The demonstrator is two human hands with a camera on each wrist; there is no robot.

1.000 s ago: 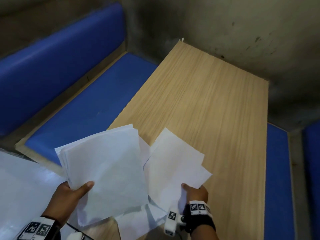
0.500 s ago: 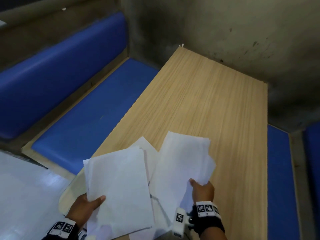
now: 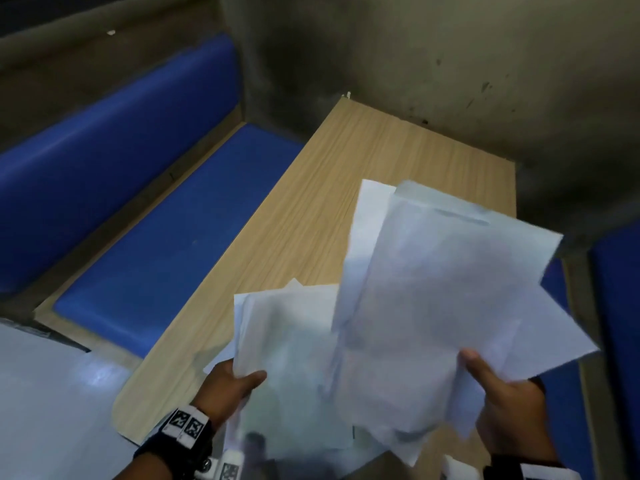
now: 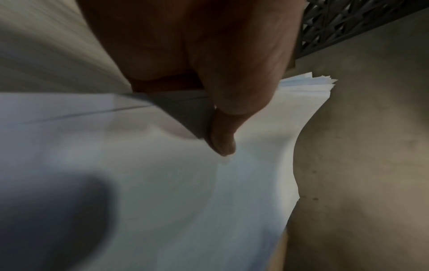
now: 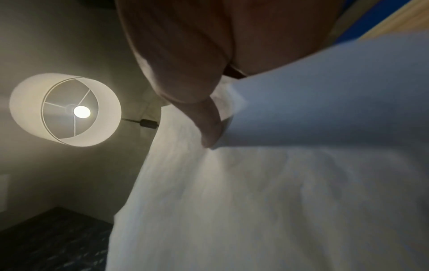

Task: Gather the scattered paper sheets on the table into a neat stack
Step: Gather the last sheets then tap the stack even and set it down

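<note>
Above the near end of the light wood-grain table (image 3: 346,188), the left hand (image 3: 228,382) grips one bundle of white paper sheets (image 3: 291,358) thumb-on-top, the right hand (image 3: 502,407) pinching a raised second bundle (image 3: 443,289).

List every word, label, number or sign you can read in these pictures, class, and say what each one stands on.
None can be read.
Paper sheets in the left hand: sheets look blank, blurred.
Paper sheets in the right hand: sheets show faint grey smudges, no legible text.
Left wristband: black-and-white square marker patterns, not words.
Table: bare wood grain, no text.
</note>
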